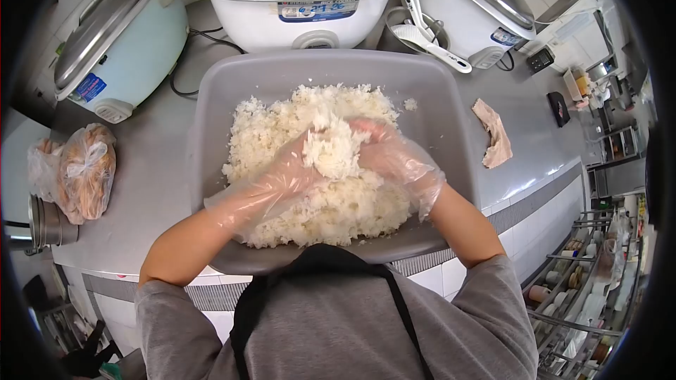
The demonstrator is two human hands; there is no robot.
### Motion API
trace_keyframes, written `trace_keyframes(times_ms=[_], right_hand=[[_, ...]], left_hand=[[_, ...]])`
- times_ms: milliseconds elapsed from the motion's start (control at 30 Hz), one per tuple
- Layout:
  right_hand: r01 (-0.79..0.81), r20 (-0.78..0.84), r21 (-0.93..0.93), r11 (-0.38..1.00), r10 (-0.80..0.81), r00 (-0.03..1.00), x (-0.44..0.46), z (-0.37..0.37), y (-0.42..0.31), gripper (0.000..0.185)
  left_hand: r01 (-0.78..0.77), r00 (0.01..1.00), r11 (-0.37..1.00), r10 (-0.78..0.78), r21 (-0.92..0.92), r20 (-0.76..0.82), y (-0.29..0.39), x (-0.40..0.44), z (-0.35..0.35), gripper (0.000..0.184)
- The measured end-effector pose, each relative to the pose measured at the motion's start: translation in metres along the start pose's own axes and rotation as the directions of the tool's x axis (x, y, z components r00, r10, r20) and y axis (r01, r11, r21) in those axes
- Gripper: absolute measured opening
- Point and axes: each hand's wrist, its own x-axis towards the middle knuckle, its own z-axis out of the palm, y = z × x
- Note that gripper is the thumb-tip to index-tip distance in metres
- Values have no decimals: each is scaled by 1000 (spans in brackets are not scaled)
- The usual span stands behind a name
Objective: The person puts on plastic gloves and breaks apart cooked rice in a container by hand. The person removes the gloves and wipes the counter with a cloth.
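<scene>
A large grey plastic tub (436, 98) holds a broad heap of cooked white rice (282, 116). My left hand (292, 165), in a clear plastic glove, cups the left side of a raised clump of rice (331, 151). On the clump's other side is my right hand (387, 148), gloved the same way, with its fingers curled around the rice. Both hands are inside the tub, above the heap. The rice hides some of the fingertips, and loose grains lie on the tub's floor and wall.
Three rice cookers (303, 0) stand along the back of the steel counter (151, 169). White paddles (429, 42) rest on a metal pot (394, 39) behind the tub. A plastic bag (88, 169) sits at left. A crumpled cloth-like piece (493, 134) lies at right.
</scene>
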Motion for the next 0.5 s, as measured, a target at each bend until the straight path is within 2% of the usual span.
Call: trace_keyframes(times_ms=[100,133,167,200,233,267,300,367,400,433,500], right_hand=[[191,-158,-25,981,-193,968,13,-1,-6,31],[272,-260,-102,957,-289,921,13,-3,-7,29],[342,-350,-189,921,-388,852,11,-5,-13,26],[391,-294,-245,887,-452,842,7,-8,-23,23],[393,-310,-227,891,-449,838,6,-11,-25,23],[395,-325,-208,895,-444,835,6,-13,-26,23],[384,-327,-209,900,-434,839,5,-14,-29,24],[345,-319,-232,910,-406,856,-1,-14,-41,27],[317,-309,-253,914,-387,868,-4,-13,-46,30],[349,-321,-199,915,-398,859,-7,-7,-48,34],[413,-347,-91,906,-417,840,-9,8,-48,42]], left_hand=[[162,979,986,-157,35,-127,25,10,-5,61],[259,941,909,-161,328,-296,64,-10,15,47],[113,977,780,24,615,-210,62,-7,10,45],[-43,982,555,178,831,-69,57,-1,-1,43],[-187,953,260,281,947,111,58,4,-9,43],[-301,897,-69,319,951,307,58,6,-13,45],[-253,939,169,281,953,200,58,6,-15,43],[-92,992,598,125,796,20,76,-2,-6,43],[-119,985,732,175,671,-17,69,-5,-3,43],[-151,975,839,215,523,-63,60,-10,0,43],[-90,977,923,154,373,-145,55,-12,-2,43]])
